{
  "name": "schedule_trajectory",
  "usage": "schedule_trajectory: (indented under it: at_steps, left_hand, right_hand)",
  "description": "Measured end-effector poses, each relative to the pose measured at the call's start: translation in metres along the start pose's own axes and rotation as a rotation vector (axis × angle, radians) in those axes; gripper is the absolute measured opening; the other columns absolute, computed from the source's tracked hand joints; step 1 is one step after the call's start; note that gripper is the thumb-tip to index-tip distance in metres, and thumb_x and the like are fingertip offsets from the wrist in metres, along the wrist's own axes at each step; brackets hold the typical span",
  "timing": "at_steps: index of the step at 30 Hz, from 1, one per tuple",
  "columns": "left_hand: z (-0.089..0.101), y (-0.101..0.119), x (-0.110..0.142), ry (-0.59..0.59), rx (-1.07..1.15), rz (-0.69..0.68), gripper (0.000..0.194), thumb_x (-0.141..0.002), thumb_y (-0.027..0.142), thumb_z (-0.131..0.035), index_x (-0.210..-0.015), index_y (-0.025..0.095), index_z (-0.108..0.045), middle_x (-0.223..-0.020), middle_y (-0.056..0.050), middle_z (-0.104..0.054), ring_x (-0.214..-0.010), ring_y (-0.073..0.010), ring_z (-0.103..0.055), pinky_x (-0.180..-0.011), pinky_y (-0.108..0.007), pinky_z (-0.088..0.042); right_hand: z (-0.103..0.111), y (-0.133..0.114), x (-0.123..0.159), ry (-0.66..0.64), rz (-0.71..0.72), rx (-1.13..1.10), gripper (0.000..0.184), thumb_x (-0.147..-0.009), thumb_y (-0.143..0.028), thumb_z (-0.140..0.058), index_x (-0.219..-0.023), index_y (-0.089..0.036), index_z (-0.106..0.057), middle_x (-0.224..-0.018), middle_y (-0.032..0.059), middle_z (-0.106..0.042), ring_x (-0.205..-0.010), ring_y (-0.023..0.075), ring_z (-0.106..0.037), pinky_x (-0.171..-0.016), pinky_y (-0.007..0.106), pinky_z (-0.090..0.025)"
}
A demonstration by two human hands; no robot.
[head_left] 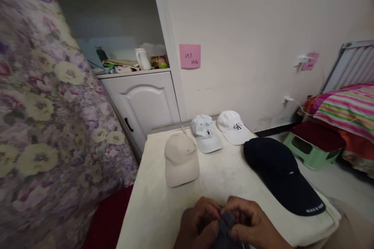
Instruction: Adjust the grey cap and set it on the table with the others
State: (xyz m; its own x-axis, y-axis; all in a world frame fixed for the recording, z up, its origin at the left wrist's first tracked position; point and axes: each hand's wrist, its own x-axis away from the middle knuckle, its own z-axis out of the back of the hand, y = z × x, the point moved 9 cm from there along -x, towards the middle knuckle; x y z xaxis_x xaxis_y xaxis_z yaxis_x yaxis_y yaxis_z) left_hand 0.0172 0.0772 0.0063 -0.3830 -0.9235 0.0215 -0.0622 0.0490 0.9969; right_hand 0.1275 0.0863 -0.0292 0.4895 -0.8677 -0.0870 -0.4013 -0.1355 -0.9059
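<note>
My left hand (198,221) and my right hand (251,221) meet at the near edge of a white table (152,206). Both pinch a small piece of dark grey fabric (225,225), most of it hidden under my fingers and cut off by the frame's bottom. On the table lie a beige cap (180,158), a pale blue cap (205,132), a white cap (233,126) with a dark logo, and a black cap (283,175) just right of my hands.
A floral purple bedspread (43,124) fills the left side. A white cabinet (143,101) stands behind the table with a jug and clutter on top. A pink note (189,56) hangs on the wall. A green stool (309,151) and striped bedding (347,109) lie right.
</note>
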Motion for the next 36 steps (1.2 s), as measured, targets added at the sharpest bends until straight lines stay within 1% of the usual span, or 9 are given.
schedule_trajectory:
  at_steps: [3,9,12,19,23,26,30,33,36]
  left_hand:
    - [0.002,0.001,0.001,-0.009,-0.099,-0.03,0.04,-0.085,0.058,-0.065,-0.075,0.019,-0.067,-0.095,-0.006,-0.06,-0.087,-0.0223,-0.057,-0.078,-0.034,-0.04]
    - [0.002,-0.005,-0.004,0.028,-0.055,-0.009,0.037,-0.075,0.053,-0.077,-0.067,0.02,-0.061,-0.088,-0.004,-0.06,-0.082,-0.0212,-0.057,-0.074,-0.033,-0.04]
    - [0.0,-0.004,-0.004,0.028,-0.048,-0.009,0.036,-0.075,0.051,-0.077,-0.065,0.02,-0.061,-0.087,-0.004,-0.061,-0.083,-0.0219,-0.058,-0.076,-0.034,-0.041]
    - [0.002,-0.006,-0.002,0.028,-0.055,0.028,0.042,-0.073,0.057,-0.076,-0.067,0.02,-0.057,-0.091,-0.005,-0.061,-0.083,-0.0215,-0.056,-0.074,-0.033,-0.04]
    - [0.001,-0.007,0.001,-0.026,-0.006,0.049,0.044,-0.072,0.058,-0.077,-0.069,0.021,-0.054,-0.095,-0.006,-0.059,-0.084,-0.0212,-0.053,-0.074,-0.033,-0.038]
    - [0.0,-0.006,0.004,-0.071,-0.012,0.038,0.041,-0.074,0.052,-0.076,-0.067,0.021,-0.051,-0.089,-0.004,-0.057,-0.083,-0.0206,-0.051,-0.075,-0.032,-0.036]
    - [0.002,-0.013,0.007,-0.059,-0.016,0.13,0.041,-0.074,0.052,-0.077,-0.069,0.022,-0.049,-0.081,-0.001,-0.055,-0.075,-0.0178,-0.046,-0.069,-0.03,-0.033]
    - [0.004,-0.013,0.008,-0.048,-0.023,0.167,0.046,-0.07,0.055,-0.08,-0.067,0.022,-0.047,-0.075,0.001,-0.053,-0.071,-0.0159,-0.043,-0.066,-0.029,-0.032]
    - [0.006,-0.011,0.01,-0.044,-0.006,0.163,0.045,-0.071,0.058,-0.078,-0.073,0.022,-0.052,-0.072,0.004,-0.048,-0.067,-0.0139,-0.039,-0.064,-0.028,-0.03]
  right_hand:
    - [0.001,0.003,0.0,0.016,-0.006,0.003,0.019,-0.071,-0.026,-0.084,-0.084,-0.021,-0.071,-0.06,-0.008,-0.05,-0.053,0.0077,-0.04,-0.052,0.019,-0.037]
    - [0.001,-0.001,0.002,0.047,-0.019,0.099,0.023,-0.065,-0.026,-0.083,-0.083,-0.021,-0.071,-0.063,-0.0079,-0.047,-0.057,0.0096,-0.042,-0.057,0.022,-0.04]
    - [0.0,-0.005,0.003,0.063,-0.022,0.171,0.024,-0.064,-0.027,-0.082,-0.083,-0.02,-0.07,-0.064,-0.0076,-0.047,-0.06,0.0105,-0.043,-0.059,0.022,-0.04]
    - [0.004,-0.01,0.003,0.102,0.033,0.262,0.016,-0.069,-0.027,-0.075,-0.083,-0.021,-0.07,-0.064,-0.0061,-0.053,-0.057,0.0108,-0.045,-0.055,0.023,-0.038]
    - [0.006,-0.013,0.005,0.12,0.083,0.25,0.019,-0.069,-0.026,-0.075,-0.087,-0.023,-0.073,-0.067,-0.005,-0.058,-0.057,0.0118,-0.051,-0.054,0.024,-0.039]
    - [0.006,-0.011,0.006,0.124,0.058,0.248,0.017,-0.067,-0.021,-0.072,-0.084,-0.023,-0.072,-0.067,-0.005,-0.059,-0.057,0.0123,-0.051,-0.054,0.024,-0.039]
    - [0.002,-0.007,0.007,0.109,0.025,0.23,0.015,-0.065,-0.019,-0.07,-0.08,-0.023,-0.068,-0.063,-0.0066,-0.053,-0.056,0.0114,-0.045,-0.053,0.023,-0.036]
    - [0.003,-0.01,0.007,0.11,0.049,0.282,0.014,-0.068,-0.024,-0.071,-0.082,-0.022,-0.068,-0.067,-0.0057,-0.054,-0.06,0.012,-0.045,-0.056,0.024,-0.036]
    - [0.006,-0.015,0.007,0.108,0.051,0.326,0.016,-0.071,-0.03,-0.073,-0.085,-0.023,-0.07,-0.068,-0.0049,-0.054,-0.062,0.0131,-0.046,-0.058,0.025,-0.035]
